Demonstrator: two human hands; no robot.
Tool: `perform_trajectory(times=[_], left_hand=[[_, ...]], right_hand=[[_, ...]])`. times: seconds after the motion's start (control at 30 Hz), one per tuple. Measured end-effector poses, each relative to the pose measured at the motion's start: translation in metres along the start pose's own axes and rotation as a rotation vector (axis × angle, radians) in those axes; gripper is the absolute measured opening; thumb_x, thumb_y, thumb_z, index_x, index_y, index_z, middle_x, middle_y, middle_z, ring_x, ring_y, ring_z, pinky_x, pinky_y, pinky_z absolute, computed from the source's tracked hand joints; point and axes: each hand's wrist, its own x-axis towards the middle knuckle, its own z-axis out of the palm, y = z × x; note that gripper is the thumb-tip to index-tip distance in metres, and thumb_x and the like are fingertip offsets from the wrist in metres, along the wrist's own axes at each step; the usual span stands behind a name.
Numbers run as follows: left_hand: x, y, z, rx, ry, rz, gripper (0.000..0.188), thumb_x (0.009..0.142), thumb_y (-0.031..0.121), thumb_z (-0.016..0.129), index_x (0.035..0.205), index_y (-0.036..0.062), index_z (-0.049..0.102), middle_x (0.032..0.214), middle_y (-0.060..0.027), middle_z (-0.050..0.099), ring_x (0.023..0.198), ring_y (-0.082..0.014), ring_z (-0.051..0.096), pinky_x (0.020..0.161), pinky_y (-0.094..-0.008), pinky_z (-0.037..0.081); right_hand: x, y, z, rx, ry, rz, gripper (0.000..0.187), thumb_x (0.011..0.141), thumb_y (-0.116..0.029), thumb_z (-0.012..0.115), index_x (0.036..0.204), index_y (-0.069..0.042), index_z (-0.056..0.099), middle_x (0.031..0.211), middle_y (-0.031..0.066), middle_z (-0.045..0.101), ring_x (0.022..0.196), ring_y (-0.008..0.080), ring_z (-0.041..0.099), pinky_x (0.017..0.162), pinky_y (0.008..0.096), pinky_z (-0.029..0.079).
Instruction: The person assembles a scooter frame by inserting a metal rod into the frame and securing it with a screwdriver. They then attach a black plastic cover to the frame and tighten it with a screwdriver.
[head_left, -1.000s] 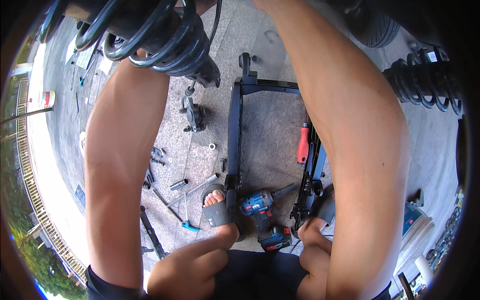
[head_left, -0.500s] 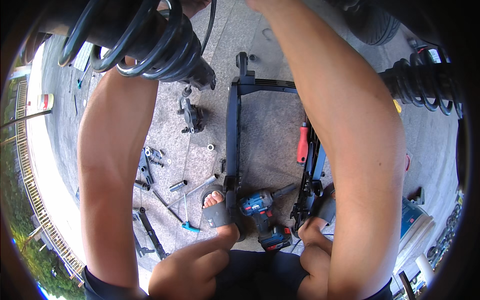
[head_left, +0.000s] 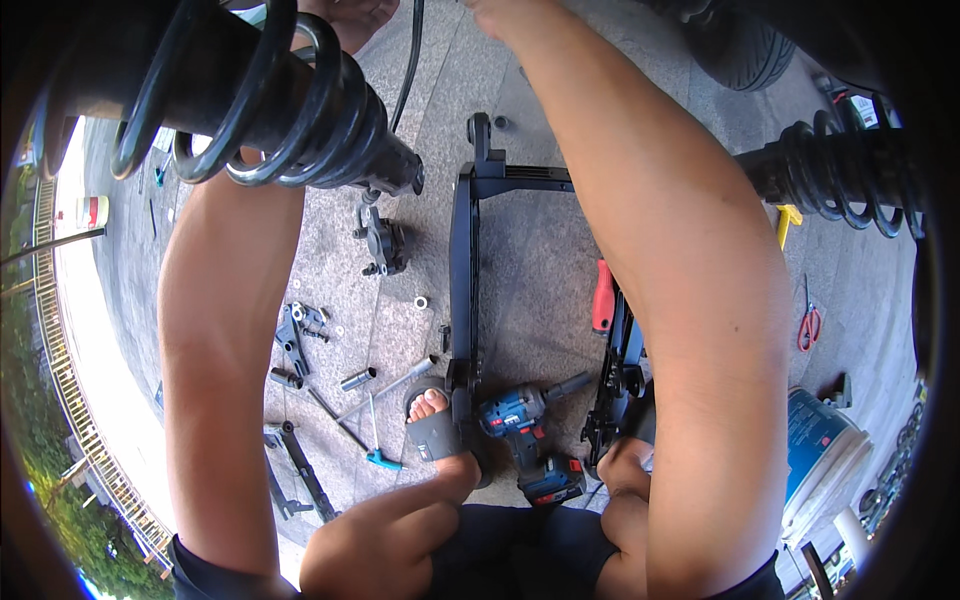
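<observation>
Both my arms reach up past the top of the head view. My left hand point(head_left: 352, 20) shows only in part at the upper edge, behind a black coil-spring shock absorber point(head_left: 285, 95); its fingers are mostly cut off. A black cable point(head_left: 409, 70) hangs between the hands. My right hand point(head_left: 490, 14) is cut by the upper edge just right of the cable, and its fingers are out of sight. What either hand holds, if anything, does not show. Below them a black metal frame point(head_left: 463, 260) lies on the ground between my feet.
A blue cordless impact driver point(head_left: 515, 412) and a red-handled screwdriver point(head_left: 602, 298) lie by the frame. Left are a brake caliper point(head_left: 383, 240), sockets point(head_left: 357, 379) and a T-handle wrench point(head_left: 380, 459). Right are a second coil-spring shock point(head_left: 850, 175), red-handled scissors point(head_left: 809, 325) and a bucket point(head_left: 825, 450).
The view has shifted slightly, and the left shock sits lower in it. More of my left hand shows. My right forearm has moved left, uncovering the scissors.
</observation>
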Motion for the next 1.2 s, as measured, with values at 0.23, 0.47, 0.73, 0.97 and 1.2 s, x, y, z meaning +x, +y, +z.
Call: perform_trajectory(times=[0.23, 0.47, 0.73, 0.97, 1.2], left_hand=[[-0.010, -0.003, 0.006, 0.072, 0.189, 0.041, 0.046, 0.090, 0.043, 0.060, 0.057, 0.0138, 0.048, 0.063, -0.0030, 0.054, 0.068, -0.0202, 0.054, 0.064, -0.0351, 0.045], [-0.040, -0.007, -0.044, 0.214, 0.503, 0.268, 0.032, 0.096, 0.026, 0.054, 0.116, 0.0003, 0.054, 0.108, -0.0125, 0.061, 0.100, -0.0245, 0.059, 0.089, -0.0354, 0.048], [-0.288, -0.175, -0.074, 1.013, 0.160, -0.264, 0.056, 0.089, 0.034, 0.066, 0.124, -0.0066, 0.051, 0.097, -0.0144, 0.063, 0.091, -0.0233, 0.063, 0.081, -0.0362, 0.052], [-0.307, -0.225, -0.073, 1.252, 0.239, -0.274, 0.069, 0.080, 0.024, 0.069, 0.134, -0.0068, 0.040, 0.097, -0.0218, 0.064, 0.084, -0.0251, 0.064, 0.078, -0.0367, 0.051], [-0.323, -0.212, -0.051, 1.092, 0.288, -0.121, 0.067, 0.076, 0.013, 0.065, 0.135, -0.0057, 0.039, 0.095, -0.0167, 0.063, 0.082, -0.0191, 0.060, 0.074, -0.0326, 0.049]], right_hand=[[-0.013, -0.014, -0.004, -0.175, -0.020, -0.164, 0.019, 0.084, -0.007, 0.062, 0.102, -0.004, 0.069, 0.084, 0.0070, 0.070, 0.077, 0.0175, 0.064, 0.066, 0.0295, 0.050], [-0.209, -0.081, -0.079, -0.728, -0.301, -0.112, 0.028, 0.094, -0.027, 0.055, 0.103, -0.001, 0.060, 0.088, 0.0146, 0.062, 0.080, 0.0282, 0.062, 0.071, 0.0394, 0.049], [-0.376, -0.116, -0.222, -1.125, 0.021, 0.662, 0.059, 0.081, -0.023, 0.072, 0.128, 0.002, 0.046, 0.109, 0.0201, 0.060, 0.097, 0.0337, 0.061, 0.087, 0.0415, 0.049], [-0.416, -0.063, -0.237, -0.631, 0.046, 0.845, 0.046, 0.085, -0.006, 0.065, 0.126, 0.006, 0.046, 0.097, 0.0118, 0.064, 0.081, 0.0186, 0.064, 0.074, 0.0318, 0.052], [-0.400, -0.108, -0.222, -0.489, 0.086, 0.720, 0.031, 0.085, 0.001, 0.061, 0.114, 0.001, 0.052, 0.086, 0.0059, 0.062, 0.069, 0.0136, 0.060, 0.065, 0.0280, 0.051]])
